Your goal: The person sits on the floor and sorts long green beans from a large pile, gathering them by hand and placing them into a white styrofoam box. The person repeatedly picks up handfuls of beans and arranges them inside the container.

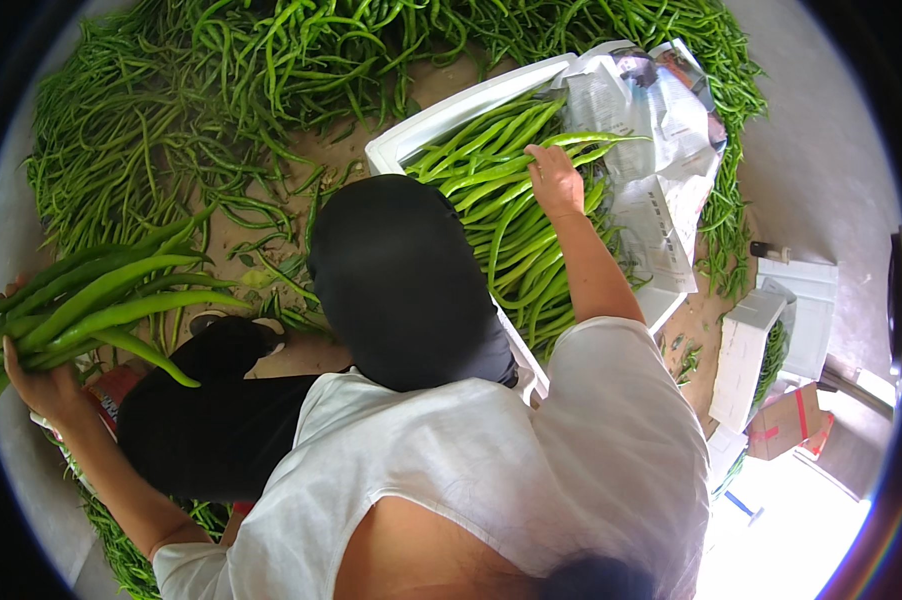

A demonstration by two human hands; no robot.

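At the far left, my left hand (46, 386) is wrapped around a loose bunch of long green chili peppers (113, 307), held up over the floor. Their tips point towards the right. My right hand (556, 180) is above a white foam box (481, 94), its fingers closed around a long green pepper (590, 138). Beneath it, many long peppers (511, 217) fill the box, lying roughly side by side. Crumpled newspaper sheets (646, 135) line the box and fold out over its right side. My black-clad knee (406, 277) hides the box's near left part.
A large heap of green peppers (271, 67) curves around the back and left. Loose peppers and leaves lie on the brown floor (301, 142). At right stand another foam box (747, 360) with peppers, a foam lid (803, 315) and a cardboard box (785, 424).
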